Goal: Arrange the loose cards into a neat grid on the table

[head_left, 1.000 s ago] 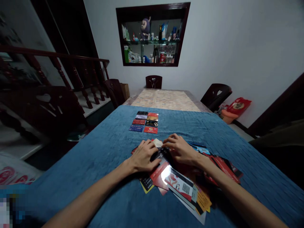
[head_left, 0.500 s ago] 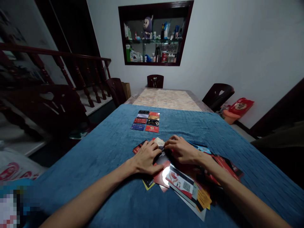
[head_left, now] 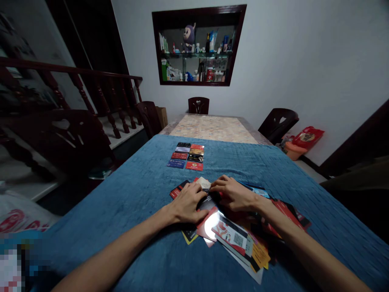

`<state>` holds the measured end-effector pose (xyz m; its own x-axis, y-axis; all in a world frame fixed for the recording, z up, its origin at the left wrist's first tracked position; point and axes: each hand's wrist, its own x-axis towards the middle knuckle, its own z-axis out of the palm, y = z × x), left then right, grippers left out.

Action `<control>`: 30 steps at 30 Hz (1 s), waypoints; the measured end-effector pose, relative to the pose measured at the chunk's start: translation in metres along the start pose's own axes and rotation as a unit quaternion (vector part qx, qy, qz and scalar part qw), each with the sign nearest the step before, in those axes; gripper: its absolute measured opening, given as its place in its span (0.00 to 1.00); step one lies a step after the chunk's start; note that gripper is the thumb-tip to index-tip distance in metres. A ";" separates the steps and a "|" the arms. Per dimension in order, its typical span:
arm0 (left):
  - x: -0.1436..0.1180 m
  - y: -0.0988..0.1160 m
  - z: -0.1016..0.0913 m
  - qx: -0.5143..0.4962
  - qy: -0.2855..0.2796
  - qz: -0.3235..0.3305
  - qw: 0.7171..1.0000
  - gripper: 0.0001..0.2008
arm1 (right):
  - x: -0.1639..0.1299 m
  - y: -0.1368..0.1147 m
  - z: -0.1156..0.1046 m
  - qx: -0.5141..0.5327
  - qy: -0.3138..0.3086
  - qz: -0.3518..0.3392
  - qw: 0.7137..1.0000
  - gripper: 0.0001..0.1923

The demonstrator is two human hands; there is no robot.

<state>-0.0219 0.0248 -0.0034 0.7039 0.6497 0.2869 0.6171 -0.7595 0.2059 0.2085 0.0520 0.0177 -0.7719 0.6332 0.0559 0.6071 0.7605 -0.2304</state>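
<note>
Both the left hand (head_left: 188, 201) and the right hand (head_left: 232, 193) rest with fingers spread flat on the loose card pile (head_left: 234, 233) at 6 o'clock on the bench (head_left: 127, 194), gripping nothing; sideways pressure could slide glossy cards off

Print on the cards (head_left: 231, 235) too small to read, perhaps a QR code
</note>
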 end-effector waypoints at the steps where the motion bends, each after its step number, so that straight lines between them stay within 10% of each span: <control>1: 0.000 0.001 0.000 0.002 0.002 -0.001 1.000 0.17 | 0.000 0.000 0.000 0.000 0.001 0.000 1.000 0.27; 30: -0.001 0.005 -0.005 0.024 0.024 0.012 0.999 0.17 | 0.001 -0.004 0.001 -0.041 0.016 -0.032 0.999 0.21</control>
<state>-0.0213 0.0195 0.0020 0.7016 0.6288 0.3351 0.6177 -0.7712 0.1539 0.2053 0.0496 0.0173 -0.8038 0.5865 0.0997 0.5714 0.8077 -0.1450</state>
